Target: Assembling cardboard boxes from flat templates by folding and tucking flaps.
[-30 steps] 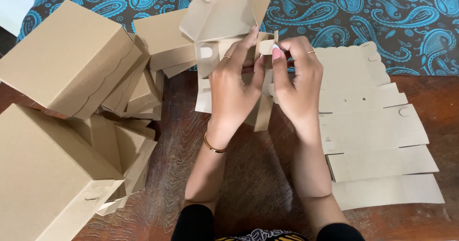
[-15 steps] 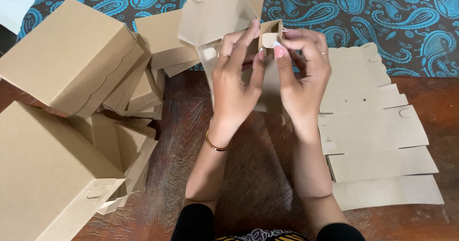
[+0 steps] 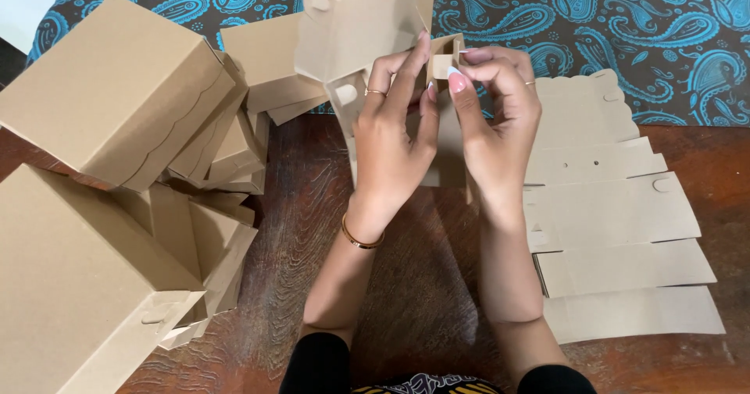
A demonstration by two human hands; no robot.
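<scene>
A half-folded brown cardboard box [image 3: 355, 27] is raised above the wooden table [image 3: 312, 206], its large panel tilted up toward the back. My left hand [image 3: 394, 140] holds it from the left, fingers stretched up along a flap. Opposite it, my right hand [image 3: 496, 121] pinches a small folded tab [image 3: 444, 57] at the box's corner between thumb and fingers. Both hands are close together on the same box. A gold bangle [image 3: 359, 238] is on my left wrist.
Assembled brown boxes are piled at the left [image 3: 117, 89] and near left [image 3: 74, 285]. A fanned stack of flat cardboard blanks [image 3: 617, 214] lies at the right. A blue paisley cloth [image 3: 625, 27] runs along the back.
Both hands have lifted the box higher and farther from me. The right fingers have shifted up onto the small corner tab, and the big panel has swung further upward.
</scene>
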